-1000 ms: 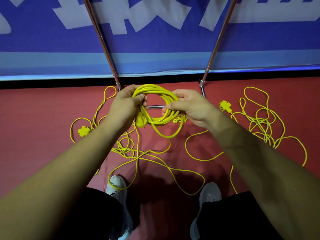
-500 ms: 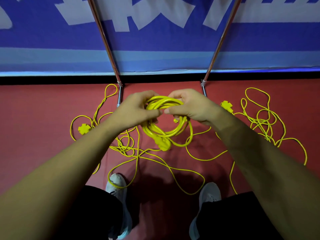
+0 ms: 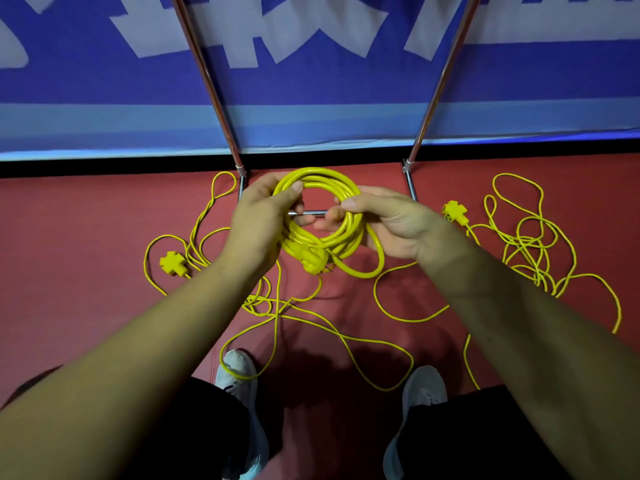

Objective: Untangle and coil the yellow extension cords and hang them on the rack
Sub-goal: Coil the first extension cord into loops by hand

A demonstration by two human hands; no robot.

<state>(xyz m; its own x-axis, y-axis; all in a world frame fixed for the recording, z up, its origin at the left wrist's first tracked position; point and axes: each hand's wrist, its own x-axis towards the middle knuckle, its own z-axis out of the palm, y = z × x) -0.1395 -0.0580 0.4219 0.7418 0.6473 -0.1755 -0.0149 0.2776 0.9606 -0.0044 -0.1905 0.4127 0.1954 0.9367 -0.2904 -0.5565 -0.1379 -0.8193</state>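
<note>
Gripping the round yellow extension-cord coil (image 3: 318, 174), left hand (image 3: 258, 223) and right hand (image 3: 391, 220) fingers curled round opposite sides; we should tuck its dangling yellow plug (image 3: 311, 263) before hanging.

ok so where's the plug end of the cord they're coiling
In the head view, centre frame: the plug sits at the lower edge of the coiled cord, which is held between the left hand and right hand, nearer the left wrist.
</note>
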